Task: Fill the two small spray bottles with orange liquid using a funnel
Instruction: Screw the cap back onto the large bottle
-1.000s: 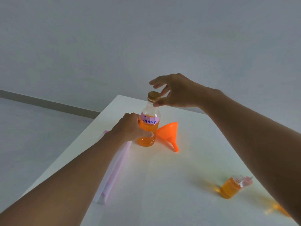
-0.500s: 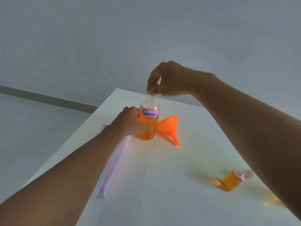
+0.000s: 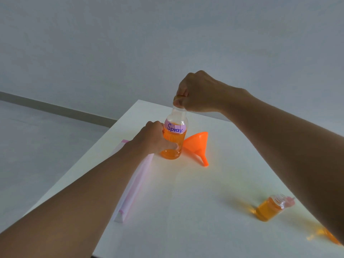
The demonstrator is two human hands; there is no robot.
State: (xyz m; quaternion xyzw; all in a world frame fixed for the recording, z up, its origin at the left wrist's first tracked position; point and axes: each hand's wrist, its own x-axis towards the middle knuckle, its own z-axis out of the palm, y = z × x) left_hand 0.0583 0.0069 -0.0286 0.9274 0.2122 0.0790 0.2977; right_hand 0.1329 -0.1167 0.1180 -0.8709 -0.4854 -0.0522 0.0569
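Note:
A clear bottle (image 3: pixel 174 140) labelled "Spray", about half full of orange liquid, stands upright at the far middle of the white table (image 3: pixel 186 211). My left hand (image 3: pixel 154 139) wraps around its lower body. My right hand (image 3: pixel 197 92) is closed over the gold cap (image 3: pixel 178 97) on its neck. An orange funnel (image 3: pixel 198 146) lies on its side just right of the bottle. A small spray bottle (image 3: pixel 271 208) with orange liquid and a pink top lies on its side near right. A second small bottle (image 3: pixel 327 236) is mostly hidden under my right forearm.
A long pink-and-white folded packet (image 3: pixel 134 181) lies along the table under my left forearm. The table's left edge drops to a grey floor (image 3: pixel 37 146), and a plain grey wall stands behind.
My right hand came down from hovering with fingers spread and closed around the bottle cap. My left hand kept its hold on the bottle. The view shifted slightly.

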